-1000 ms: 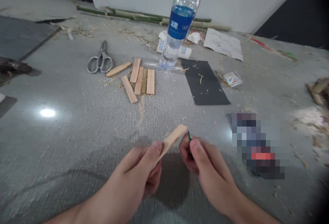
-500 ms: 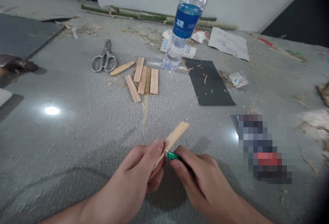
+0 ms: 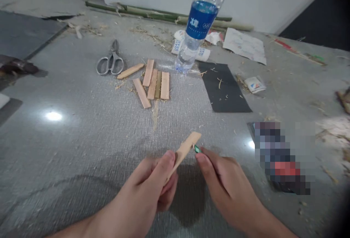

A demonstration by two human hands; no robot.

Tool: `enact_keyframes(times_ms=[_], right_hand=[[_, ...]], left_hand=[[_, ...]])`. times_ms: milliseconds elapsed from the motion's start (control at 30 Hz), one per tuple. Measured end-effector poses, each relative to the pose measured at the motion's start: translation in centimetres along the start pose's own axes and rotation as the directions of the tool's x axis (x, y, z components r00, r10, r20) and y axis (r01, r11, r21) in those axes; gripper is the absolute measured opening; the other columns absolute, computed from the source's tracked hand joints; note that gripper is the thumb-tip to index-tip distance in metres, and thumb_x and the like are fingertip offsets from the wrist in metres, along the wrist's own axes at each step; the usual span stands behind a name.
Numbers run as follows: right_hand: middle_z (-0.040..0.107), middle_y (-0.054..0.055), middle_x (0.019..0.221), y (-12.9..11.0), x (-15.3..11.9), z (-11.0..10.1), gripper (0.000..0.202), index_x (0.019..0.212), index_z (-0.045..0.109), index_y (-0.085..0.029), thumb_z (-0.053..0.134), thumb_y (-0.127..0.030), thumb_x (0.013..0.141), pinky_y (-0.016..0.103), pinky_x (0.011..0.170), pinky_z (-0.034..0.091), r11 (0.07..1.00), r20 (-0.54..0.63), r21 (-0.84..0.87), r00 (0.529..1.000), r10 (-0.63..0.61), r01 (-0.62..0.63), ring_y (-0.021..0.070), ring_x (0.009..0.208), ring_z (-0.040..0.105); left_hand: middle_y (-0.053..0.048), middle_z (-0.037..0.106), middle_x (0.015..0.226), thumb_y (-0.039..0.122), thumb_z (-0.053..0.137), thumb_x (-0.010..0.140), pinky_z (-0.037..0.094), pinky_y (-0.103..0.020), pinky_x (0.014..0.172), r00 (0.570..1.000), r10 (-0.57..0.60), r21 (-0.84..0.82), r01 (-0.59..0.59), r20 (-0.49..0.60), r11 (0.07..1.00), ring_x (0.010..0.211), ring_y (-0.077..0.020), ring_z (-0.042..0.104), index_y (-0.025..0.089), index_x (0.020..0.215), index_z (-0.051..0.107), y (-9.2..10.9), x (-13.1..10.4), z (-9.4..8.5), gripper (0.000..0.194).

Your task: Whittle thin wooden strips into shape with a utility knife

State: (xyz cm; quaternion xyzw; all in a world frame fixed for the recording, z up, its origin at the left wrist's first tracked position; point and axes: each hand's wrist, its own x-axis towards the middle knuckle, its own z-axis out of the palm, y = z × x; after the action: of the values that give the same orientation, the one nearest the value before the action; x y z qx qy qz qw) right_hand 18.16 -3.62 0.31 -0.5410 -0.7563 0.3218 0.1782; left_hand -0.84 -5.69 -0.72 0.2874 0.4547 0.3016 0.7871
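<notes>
Clamping wood strip [image 3: 186,148] w/ fingers, L hand [image 3: 151,183] prob. leaves far end free. R hand [image 3: 228,183] fingers clamp green tool [image 3: 197,149], prob. for control.

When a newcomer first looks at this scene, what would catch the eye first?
Probably the tall blue-labelled bottle, standing at the back, right of centre. Next, in the foreground, the left hand grips a pale wooden strip while the right hand holds a green-tipped tool near the strip's far end. Farther back, left of centre, scissors lie beside loose wooden pieces.
</notes>
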Motion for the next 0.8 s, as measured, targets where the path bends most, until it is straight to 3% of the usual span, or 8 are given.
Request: enact_keyframes(times_ms=[200,433,633,800], right_hand=[[0.061,-0.004,0.064,-0.7,-0.7,0.3,0.03,0.086,0.054,-0.022,0.035,-0.035,0.104,0.026,0.052,0.032,0.994,0.166,0.089,0.984,-0.072,0.057,0.0104,0.051,0.051],[0.048,-0.006,0.052,0.0,0.0,-0.3,0.039,0.074,0.05,-0.023,0.034,-0.04,0.105,0.028,0.049,0.027,1.0,-0.019,-0.02,1.0,0.017,-0.017,0.0108,0.044,0.043],[0.047,-0.006,0.051,-0.1,0.1,-0.4,0.041,0.072,0.047,-0.024,0.034,-0.043,0.105,0.027,0.049,0.026,0.993,-0.061,-0.09,0.996,0.066,-0.071,0.0115,0.044,0.041],[0.056,-0.003,0.054,-0.2,-0.1,0.5,0.043,0.077,0.051,-0.024,0.029,-0.047,0.105,0.028,0.049,0.025,0.973,-0.102,-0.203,0.99,0.094,-0.113,0.0148,0.044,0.049]], left_hand=[[0.006,0.031,0.054,0.061,0.042,0.096,0.024,-0.026,0.048,1.0,-0.003,-0.035,0.002,-0.025,0.999,0.05,-0.0092,0.026,0.021,0.06,0.034,-0.3,0.1,0.2,0.055],[0.005,0.034,0.052,0.061,0.034,0.099,0.026,-0.027,0.049,0.999,0.034,0.136,-0.032,-0.013,0.99,0.05,-0.0093,0.03,0.02,0.058,0.034,-0.5,-0.1,0.1,0.058],[0.007,0.029,0.049,0.062,0.039,0.097,0.022,-0.025,0.045,1.0,0.001,0.036,0.0,-0.028,0.999,0.046,-0.0078,0.023,0.02,0.058,0.034,-0.2,0.3,0.3,0.057],[0.008,0.028,0.05,0.059,0.042,0.097,0.019,-0.023,0.043,1.0,0.008,-0.053,-0.008,0.001,0.999,0.044,-0.0068,0.021,0.02,0.06,0.035,-0.3,0.8,0.3,0.055]])
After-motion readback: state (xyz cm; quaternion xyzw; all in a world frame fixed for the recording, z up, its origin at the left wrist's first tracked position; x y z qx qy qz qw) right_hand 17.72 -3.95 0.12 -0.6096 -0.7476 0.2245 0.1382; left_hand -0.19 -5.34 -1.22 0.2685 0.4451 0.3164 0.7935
